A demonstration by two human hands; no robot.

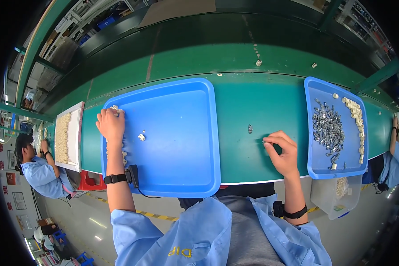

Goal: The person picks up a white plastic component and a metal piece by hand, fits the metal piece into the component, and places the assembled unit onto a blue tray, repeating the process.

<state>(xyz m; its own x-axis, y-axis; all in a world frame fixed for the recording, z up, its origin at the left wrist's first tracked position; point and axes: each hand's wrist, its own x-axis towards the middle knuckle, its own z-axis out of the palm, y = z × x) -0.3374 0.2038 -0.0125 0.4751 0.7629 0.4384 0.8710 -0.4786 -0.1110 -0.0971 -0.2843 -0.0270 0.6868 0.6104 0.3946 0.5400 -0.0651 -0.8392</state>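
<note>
1. Sleeves of pale blue come up from the lower edge, each wrist wearing a black band, and both forearms reach out over the green belt (pixel 252 111).
2. Nearest the body sits the large blue tray (pixel 186 133), my landmark; its long axis runs away from the person, towards the far side of the belt.
3. Just right of that tray, the right hand (pixel 283 153) rests on the belt with thumb and forefinger pinched narrow on a tiny pale piece (pixel 264 142); it is too small to tell which way it points.
4. At the tray's far left corner, the left hand (pixel 111 125) lies palm down, fingers curled over a small cluster of pale parts (pixel 115 107); whether it grips any I cannot tell.
5. Inside the tray, right of that hand, lies a lone white part (pixel 141 137), with more scattered beside the forearm.
6. Between the tray and the right hand, further out, a small metal clip (pixel 250 129) lies alone, long axis pointing away from the person.
7. Well right of the tray stands a smaller blue tray (pixel 312 102) holding a heap of metal clips (pixel 327 129) and a row of white rings (pixel 358 122); a clear tub (pixel 334 199) hangs below it.
8. Left of the tray sits a white tray of cream parts (pixel 66 137), with a co-worker (pixel 40 173) in blue bent beside it.
9. Beyond the belt run dark green rails and shelving.
</note>
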